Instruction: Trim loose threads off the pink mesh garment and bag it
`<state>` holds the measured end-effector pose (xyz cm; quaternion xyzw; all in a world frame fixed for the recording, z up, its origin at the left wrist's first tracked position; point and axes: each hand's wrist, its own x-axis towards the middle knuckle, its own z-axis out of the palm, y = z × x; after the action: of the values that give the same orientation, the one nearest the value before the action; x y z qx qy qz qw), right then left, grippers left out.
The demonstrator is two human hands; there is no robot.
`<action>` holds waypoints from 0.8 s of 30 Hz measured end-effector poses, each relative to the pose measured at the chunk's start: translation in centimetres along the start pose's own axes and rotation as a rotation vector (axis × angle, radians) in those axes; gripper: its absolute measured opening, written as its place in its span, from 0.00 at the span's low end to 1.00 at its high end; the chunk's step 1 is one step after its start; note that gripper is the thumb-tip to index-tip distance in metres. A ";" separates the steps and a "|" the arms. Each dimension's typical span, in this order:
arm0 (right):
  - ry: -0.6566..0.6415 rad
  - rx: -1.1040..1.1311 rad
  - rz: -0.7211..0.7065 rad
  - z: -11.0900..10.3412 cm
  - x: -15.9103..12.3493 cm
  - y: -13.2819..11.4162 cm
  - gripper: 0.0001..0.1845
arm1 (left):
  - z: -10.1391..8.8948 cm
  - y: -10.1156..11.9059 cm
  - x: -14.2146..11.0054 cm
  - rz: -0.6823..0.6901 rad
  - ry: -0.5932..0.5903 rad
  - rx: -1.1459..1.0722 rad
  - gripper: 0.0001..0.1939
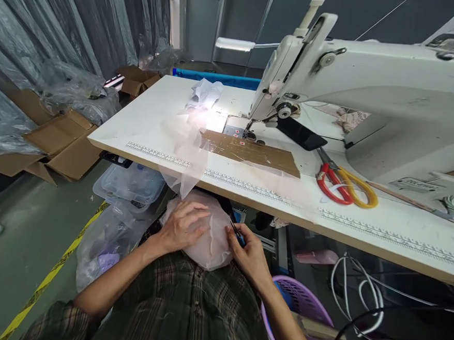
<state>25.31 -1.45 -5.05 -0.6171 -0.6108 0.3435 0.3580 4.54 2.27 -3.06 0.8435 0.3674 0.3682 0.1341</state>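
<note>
A piece of sheer pale pink fabric [210, 236] is bunched over the lap, with a seam line running down its middle. My left hand [184, 224] lies on top of it, fingers stretched out and thumb apart. At the fabric's right side, my right hand [248, 250] is closed around small thread snips [239, 237] with dark blades and a blue handle. The blades point up and left, close to the fabric's edge. More sheer fabric [185, 156] hangs over the table's front edge, toward the lap.
Ahead stands a white sewing table [145, 112] with a sewing machine [374, 71]. Brown tape-covered card [251, 152], a black phone [301, 134] and red-and-yellow-handled scissors [342, 186] lie on it. A purple basket [307, 295] sits below right; cardboard boxes [66, 138] stand left.
</note>
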 end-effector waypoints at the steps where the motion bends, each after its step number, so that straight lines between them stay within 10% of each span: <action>1: 0.019 -0.049 0.020 -0.1 0.0 0.5 0.20 | 0.6 0.0 -0.2 0.038 -0.065 -0.014 0.18; 9: 0.260 -0.145 -0.051 -0.3 0.5 0.3 0.17 | 3.7 -0.2 -1.8 0.106 -0.335 0.032 0.42; 18: 0.095 0.094 -0.368 1.8 3.3 -5.9 0.09 | 1.6 -0.5 -1.7 0.049 0.329 0.076 0.09; 24: 0.053 -0.017 -0.527 4.3 4.6 -9.2 0.10 | -1.3 -3.1 0.0 -0.082 0.523 0.520 0.18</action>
<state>17.03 3.25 0.74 -0.4484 -0.7439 0.2170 0.4455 2.01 4.37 -3.67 0.7114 0.5041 0.4598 -0.1684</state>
